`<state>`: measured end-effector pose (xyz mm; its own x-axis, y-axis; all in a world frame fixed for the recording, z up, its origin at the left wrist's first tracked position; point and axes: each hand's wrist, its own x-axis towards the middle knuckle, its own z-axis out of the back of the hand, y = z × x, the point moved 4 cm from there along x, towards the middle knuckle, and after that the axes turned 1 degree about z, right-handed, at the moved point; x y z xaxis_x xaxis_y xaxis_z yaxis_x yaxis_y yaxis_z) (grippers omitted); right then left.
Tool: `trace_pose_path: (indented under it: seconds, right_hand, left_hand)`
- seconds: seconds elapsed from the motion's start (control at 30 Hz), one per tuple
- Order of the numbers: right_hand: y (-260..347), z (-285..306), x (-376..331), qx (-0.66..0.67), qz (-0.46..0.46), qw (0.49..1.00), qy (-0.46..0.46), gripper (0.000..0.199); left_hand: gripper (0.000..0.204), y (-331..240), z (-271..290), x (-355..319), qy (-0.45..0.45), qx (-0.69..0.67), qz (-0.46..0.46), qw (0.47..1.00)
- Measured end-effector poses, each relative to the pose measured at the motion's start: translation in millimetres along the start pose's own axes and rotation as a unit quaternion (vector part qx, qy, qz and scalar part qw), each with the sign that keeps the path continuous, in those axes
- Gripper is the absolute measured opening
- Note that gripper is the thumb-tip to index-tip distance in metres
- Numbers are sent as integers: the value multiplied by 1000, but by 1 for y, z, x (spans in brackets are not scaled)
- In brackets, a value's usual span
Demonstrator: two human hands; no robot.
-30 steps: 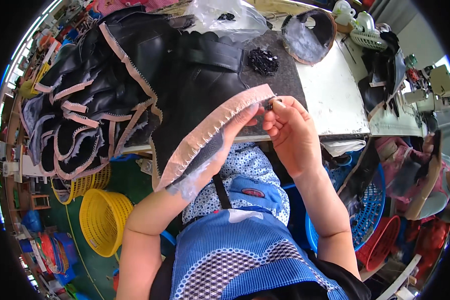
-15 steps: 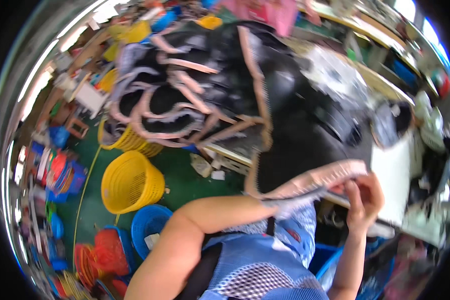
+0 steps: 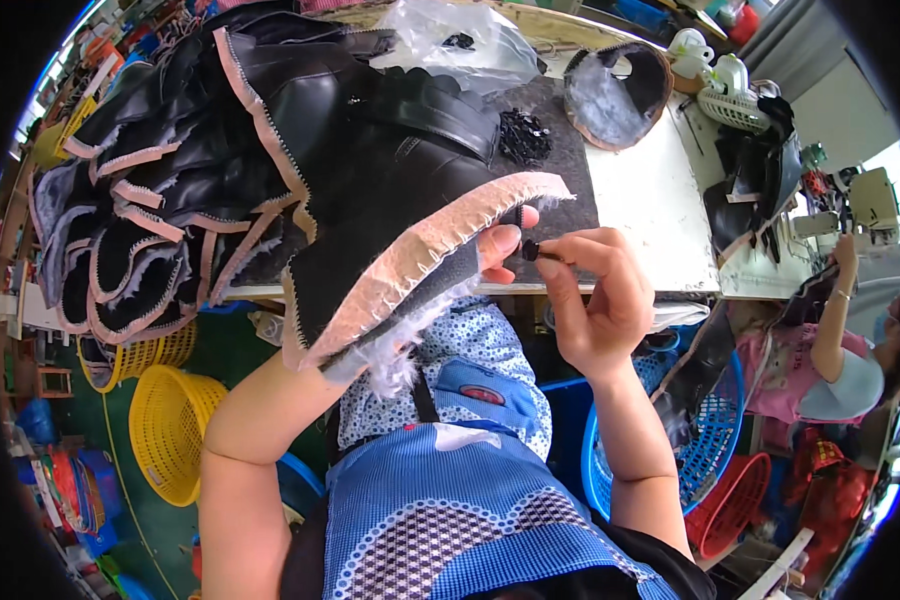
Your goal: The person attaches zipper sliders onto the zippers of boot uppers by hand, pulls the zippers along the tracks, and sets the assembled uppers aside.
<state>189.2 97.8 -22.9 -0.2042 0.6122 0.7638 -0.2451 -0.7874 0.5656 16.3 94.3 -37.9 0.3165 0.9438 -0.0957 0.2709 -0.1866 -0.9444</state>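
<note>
Right now we look to be on a fiddly two-hand step: handling a small black part (image 3: 528, 250) by the right end of the leather piece (image 3: 370, 215). The piece hangs over the near edge of the worktop (image 3: 650, 205), pale trim (image 3: 400, 260) facing us. Left hand (image 3: 499, 245) has its grip clamped on the piece near that end, thumb showing, rest partly hidden behind. Right hand (image 3: 610, 305) has thumb and forefinger together, pinched on the black part, just beside the left thumb. Can't tell whether part and piece are joined or apart; too small.

Our read on the next move: steady left hold, small right-hand adjustment, part kept lined up with the edge. Risk: it slips from the pinch. Heap of black bits (image 3: 523, 138) sits farther off on the worktop.
</note>
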Motion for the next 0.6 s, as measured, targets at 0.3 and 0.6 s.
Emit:
trace_pose_path:
  seconds: [0.3,0.6]
  right_hand:
    - [10,-5,8,-110,92,990,9,20]
    - [26,-23,26,-51,80,993,75,18]
  left_hand:
    - [36,12,3,7,10,-45,-22,999]
    - [40,-27,2,-36,5,17,-39,999]
